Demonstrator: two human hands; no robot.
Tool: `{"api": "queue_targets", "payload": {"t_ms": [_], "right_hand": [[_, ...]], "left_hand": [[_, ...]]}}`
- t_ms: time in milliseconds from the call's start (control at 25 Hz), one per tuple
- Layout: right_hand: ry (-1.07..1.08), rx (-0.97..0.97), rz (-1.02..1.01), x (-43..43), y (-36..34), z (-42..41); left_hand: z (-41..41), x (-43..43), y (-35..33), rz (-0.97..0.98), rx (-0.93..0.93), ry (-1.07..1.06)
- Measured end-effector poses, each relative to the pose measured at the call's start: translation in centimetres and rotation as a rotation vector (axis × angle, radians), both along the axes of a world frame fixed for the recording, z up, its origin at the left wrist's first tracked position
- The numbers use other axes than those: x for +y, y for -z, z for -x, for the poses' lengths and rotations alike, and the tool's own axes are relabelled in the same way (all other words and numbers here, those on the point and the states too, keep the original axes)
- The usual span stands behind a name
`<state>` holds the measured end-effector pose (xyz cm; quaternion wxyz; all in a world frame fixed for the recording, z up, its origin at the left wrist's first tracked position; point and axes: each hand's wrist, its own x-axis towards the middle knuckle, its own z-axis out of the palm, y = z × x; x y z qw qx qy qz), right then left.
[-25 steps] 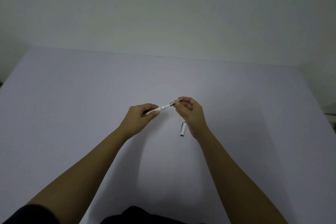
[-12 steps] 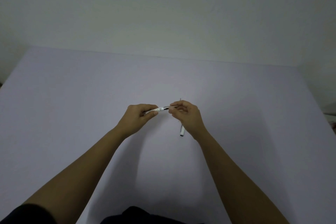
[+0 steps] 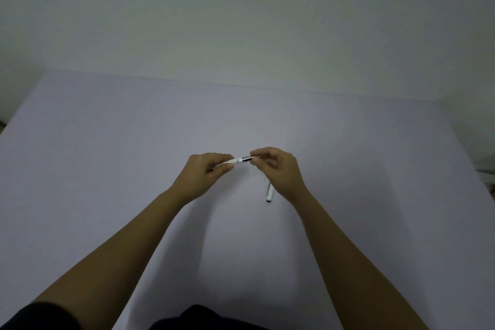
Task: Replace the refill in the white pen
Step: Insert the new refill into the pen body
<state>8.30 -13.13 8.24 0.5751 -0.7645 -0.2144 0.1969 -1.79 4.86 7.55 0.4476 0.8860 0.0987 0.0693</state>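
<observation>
My left hand [image 3: 205, 174] grips the white pen barrel [image 3: 235, 161], held above the table and pointing right. Its dark grip section [image 3: 247, 159] sticks out toward my right hand [image 3: 280, 169], whose thumb and fingers pinch that front end. The pen's tip is hidden inside my right fingers. A white pen cap [image 3: 269, 194] lies on the table under my right wrist, partly covered by it. A thin light stick [image 3: 263, 177], possibly a refill, lies just beyond the cap, mostly hidden by my right hand.
The pale lilac table [image 3: 134, 142] runs back to a plain white wall [image 3: 241, 21]. Its right edge drops off near some unclear objects [image 3: 488, 177] at the far right.
My right hand has slid left along the pen toward my left hand, covering the tip and more of the dark section. The left hand has stayed in place.
</observation>
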Motion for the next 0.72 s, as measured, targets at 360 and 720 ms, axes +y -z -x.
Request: {"api": "queue_targets", "payload": {"t_ms": [360, 720], "right_hand": [[-0.014, -0.075, -0.002, 0.0, -0.9, -0.6], [0.013, -0.118, -0.034, -0.3, -1.4, -0.4]], "left_hand": [[-0.1, -0.4, -0.6, -0.022, -0.024, 0.025], [-0.1, -0.9, -1.2, -0.050, -0.053, 0.033]]}}
